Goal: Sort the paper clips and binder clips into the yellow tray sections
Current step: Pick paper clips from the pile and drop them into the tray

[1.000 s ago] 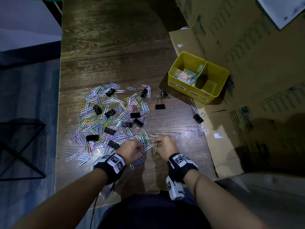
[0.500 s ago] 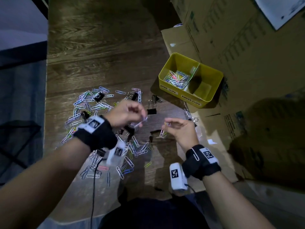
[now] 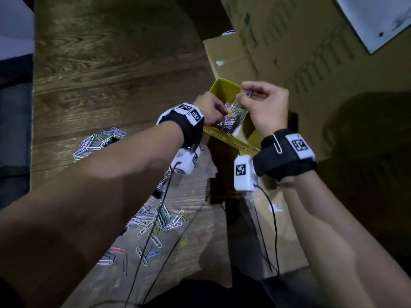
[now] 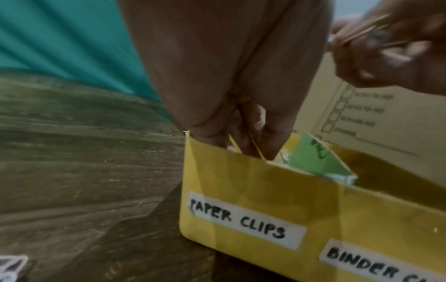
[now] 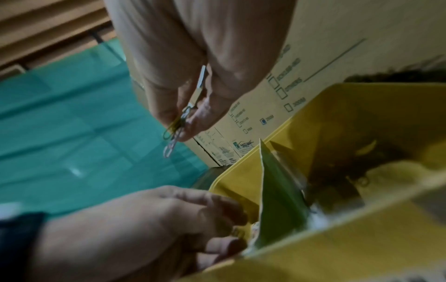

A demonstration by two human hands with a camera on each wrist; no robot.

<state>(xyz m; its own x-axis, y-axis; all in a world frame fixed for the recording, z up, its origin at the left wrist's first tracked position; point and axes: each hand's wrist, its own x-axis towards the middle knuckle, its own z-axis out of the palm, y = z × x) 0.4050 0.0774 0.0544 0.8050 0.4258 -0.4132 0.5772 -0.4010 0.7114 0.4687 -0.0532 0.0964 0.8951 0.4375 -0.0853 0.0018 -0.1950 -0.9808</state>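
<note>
The yellow tray [image 3: 224, 83] stands at the table's right edge; its front wall [image 4: 241, 183] carries the labels PAPER CLIPS and BINDER CLIPS, and a green divider [image 4: 318, 160] splits it. My left hand [image 3: 223, 117] reaches down into the paper clip section, where several coloured paper clips [image 3: 233, 121] lie; thin clips [image 4: 233, 143] show between its curled fingertips. My right hand [image 3: 244, 94] hovers above the tray's far side and pinches a small bunch of paper clips [image 5: 176, 129] that hang down. What lies in the binder clip section [image 5: 350, 162] is dark and unclear.
Loose paper clips [image 3: 97, 141] and more paper clips [image 3: 155, 221] lie on the wooden table [image 3: 111, 63], partly hidden under my left forearm, with a black binder clip [image 3: 156, 193] among them. Cardboard boxes [image 3: 311, 52] stand right behind the tray. One clip [image 3: 277, 143] hangs on my right wrist band.
Both hands rose from the pile near the front edge and travelled to the tray with clips; the left hand now dips into the paper clip section, the right is above it.
</note>
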